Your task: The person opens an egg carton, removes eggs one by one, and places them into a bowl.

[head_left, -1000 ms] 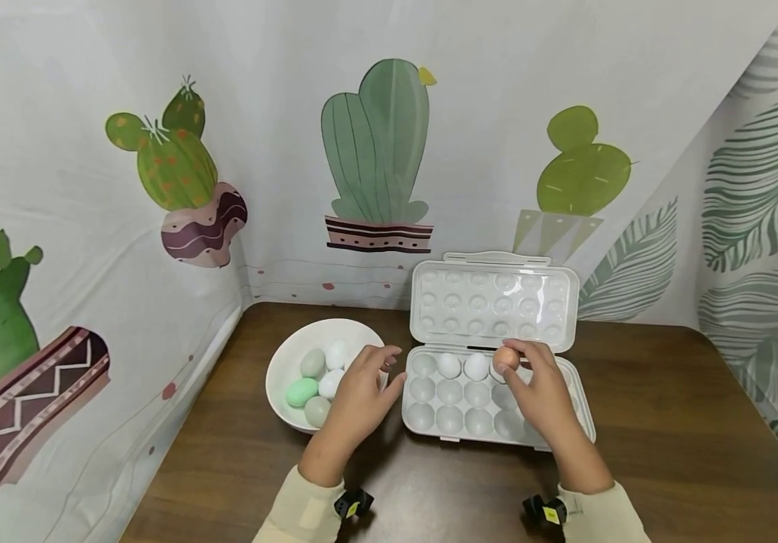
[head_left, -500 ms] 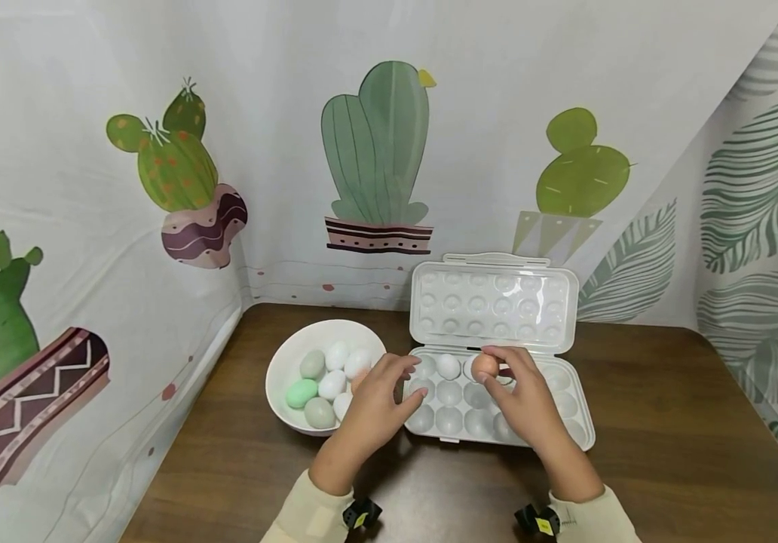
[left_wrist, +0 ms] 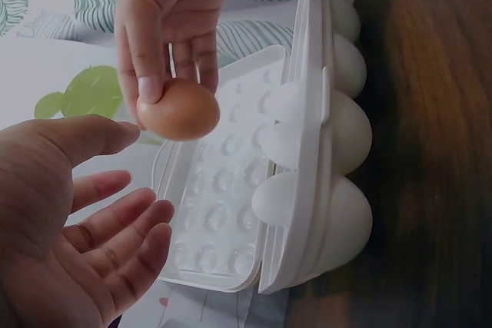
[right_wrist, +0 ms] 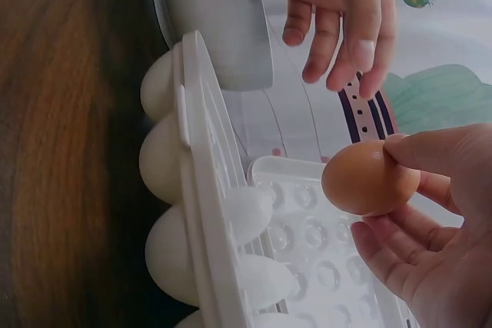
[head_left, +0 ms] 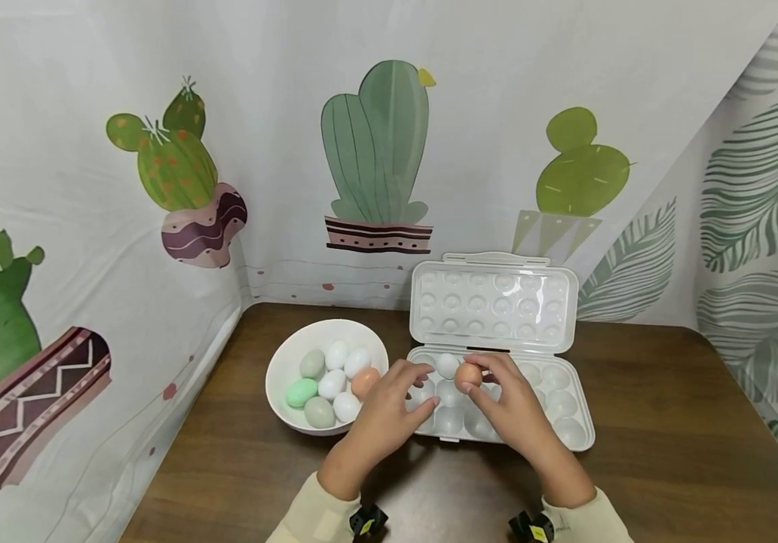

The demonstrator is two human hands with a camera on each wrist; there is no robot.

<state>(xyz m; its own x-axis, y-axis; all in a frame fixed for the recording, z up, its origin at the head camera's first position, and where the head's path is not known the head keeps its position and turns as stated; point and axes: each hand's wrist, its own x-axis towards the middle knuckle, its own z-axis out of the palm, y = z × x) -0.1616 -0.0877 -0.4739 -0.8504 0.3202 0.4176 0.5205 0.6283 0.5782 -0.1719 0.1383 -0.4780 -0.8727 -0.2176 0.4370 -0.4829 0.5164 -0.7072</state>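
A brown egg (head_left: 468, 375) is pinched between the thumb and fingers of my right hand (head_left: 514, 411), held above the egg carton. My left hand (head_left: 389, 411) stands just left of it over the carton's left end, fingers loosely spread and holding nothing. In the left wrist view its thumb tip comes close to the brown egg (left_wrist: 180, 110); contact cannot be told. The white plastic egg carton (head_left: 494, 298) lies with its lid open toward the wall. A white egg (head_left: 447, 366) sits in its back row, and more white eggs (right_wrist: 265, 280) show in the right wrist view.
Left of the carton, a white bowl (head_left: 279, 362) holds several eggs: white, grey-green, one bright green (head_left: 302, 393) and one orange-brown (head_left: 365, 383). Both stand on a dark wooden table (head_left: 226, 467). Behind hangs a cloth (head_left: 280, 151) printed with cacti and leaves.
My right hand has carried the brown egg leftward across the carton. My left hand has moved right, away from the bowl and over the carton, uncovering eggs in the bowl.
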